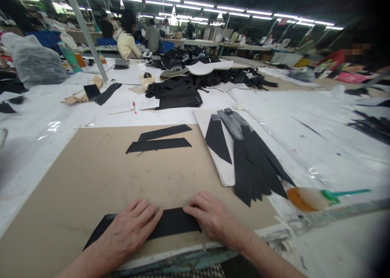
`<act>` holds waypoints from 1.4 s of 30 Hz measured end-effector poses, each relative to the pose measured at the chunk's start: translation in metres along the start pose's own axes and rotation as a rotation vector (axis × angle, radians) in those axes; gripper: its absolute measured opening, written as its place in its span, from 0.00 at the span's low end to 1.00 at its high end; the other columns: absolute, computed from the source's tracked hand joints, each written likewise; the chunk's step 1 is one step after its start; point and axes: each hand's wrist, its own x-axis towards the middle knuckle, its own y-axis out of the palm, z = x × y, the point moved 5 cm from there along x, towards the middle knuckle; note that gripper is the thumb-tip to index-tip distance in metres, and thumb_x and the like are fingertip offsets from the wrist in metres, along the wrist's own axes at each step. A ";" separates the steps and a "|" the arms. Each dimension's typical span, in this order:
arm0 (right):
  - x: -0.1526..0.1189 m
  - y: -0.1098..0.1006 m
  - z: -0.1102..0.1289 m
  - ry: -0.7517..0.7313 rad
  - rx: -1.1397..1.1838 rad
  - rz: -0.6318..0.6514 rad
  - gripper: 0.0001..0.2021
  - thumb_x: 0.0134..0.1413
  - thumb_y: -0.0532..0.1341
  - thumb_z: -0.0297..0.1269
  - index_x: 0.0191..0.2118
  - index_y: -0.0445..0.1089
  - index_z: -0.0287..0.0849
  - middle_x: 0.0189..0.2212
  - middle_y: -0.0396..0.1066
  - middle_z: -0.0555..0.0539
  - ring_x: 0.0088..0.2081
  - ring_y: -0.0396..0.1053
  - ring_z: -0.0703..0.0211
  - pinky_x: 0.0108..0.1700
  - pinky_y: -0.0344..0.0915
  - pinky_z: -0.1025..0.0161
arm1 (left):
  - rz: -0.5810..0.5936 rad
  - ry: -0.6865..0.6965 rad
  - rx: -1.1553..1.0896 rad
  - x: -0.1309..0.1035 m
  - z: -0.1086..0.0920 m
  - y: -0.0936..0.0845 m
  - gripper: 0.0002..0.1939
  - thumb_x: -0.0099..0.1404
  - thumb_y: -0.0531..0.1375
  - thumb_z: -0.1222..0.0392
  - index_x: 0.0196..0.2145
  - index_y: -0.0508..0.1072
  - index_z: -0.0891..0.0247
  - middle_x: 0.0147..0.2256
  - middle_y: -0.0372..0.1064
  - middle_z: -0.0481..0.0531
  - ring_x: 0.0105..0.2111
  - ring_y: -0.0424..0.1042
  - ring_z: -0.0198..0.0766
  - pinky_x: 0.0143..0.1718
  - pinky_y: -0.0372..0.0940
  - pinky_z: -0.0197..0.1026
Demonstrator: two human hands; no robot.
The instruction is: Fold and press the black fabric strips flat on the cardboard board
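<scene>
Left hand [129, 229] and right hand [213, 219], fingers pressed flat, pin a black fabric strip [170, 223] to the brown board [91, 180] at the table's near edge; the strip looks light and limp, best gripped at its ends. More cut strips [160, 142] lie beyond.

Fabric strip [170, 223] on cardboard sheet [91, 176] at counter [319, 127] front edge; two strips [160, 140] behind; fanned stack [252, 160] right.

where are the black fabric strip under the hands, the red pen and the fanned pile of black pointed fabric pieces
black fabric strip [173, 223], head view, bare middle between the hands
red pen [134, 107], head view, its barrel
fanned pile of black pointed fabric pieces [252, 164], head view, centre of the overlapping pieces
</scene>
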 end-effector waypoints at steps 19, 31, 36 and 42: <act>0.028 -0.001 0.054 0.127 -0.166 -0.181 0.21 0.58 0.57 0.21 0.57 0.66 0.35 0.47 0.70 0.40 0.45 0.65 0.48 0.49 0.67 0.51 | -0.142 0.031 0.049 -0.004 -0.001 0.002 0.18 0.74 0.48 0.68 0.58 0.66 0.71 0.47 0.69 0.56 0.46 0.65 0.47 0.54 0.58 0.51; 0.014 0.027 0.059 0.062 -0.225 -0.238 0.19 0.65 0.53 0.25 0.60 0.64 0.27 0.47 0.69 0.37 0.48 0.63 0.45 0.52 0.68 0.52 | -0.025 -0.013 -0.136 -0.016 0.014 0.003 0.19 0.74 0.51 0.67 0.61 0.62 0.67 0.49 0.67 0.58 0.45 0.64 0.48 0.49 0.62 0.50; 0.018 0.023 0.060 0.098 -0.223 -0.242 0.19 0.62 0.53 0.22 0.57 0.67 0.31 0.44 0.70 0.39 0.46 0.64 0.46 0.50 0.67 0.51 | 0.006 -0.172 -0.388 -0.037 0.034 0.002 0.18 0.74 0.48 0.69 0.58 0.63 0.59 0.47 0.66 0.55 0.45 0.63 0.45 0.46 0.62 0.46; 0.042 0.008 0.074 0.272 -0.260 -0.222 0.06 0.63 0.60 0.36 0.39 0.72 0.39 0.33 0.68 0.44 0.36 0.64 0.48 0.39 0.65 0.49 | -0.010 -0.268 -0.439 -0.063 0.051 0.000 0.16 0.75 0.47 0.69 0.53 0.67 0.56 0.44 0.65 0.52 0.43 0.63 0.42 0.42 0.60 0.42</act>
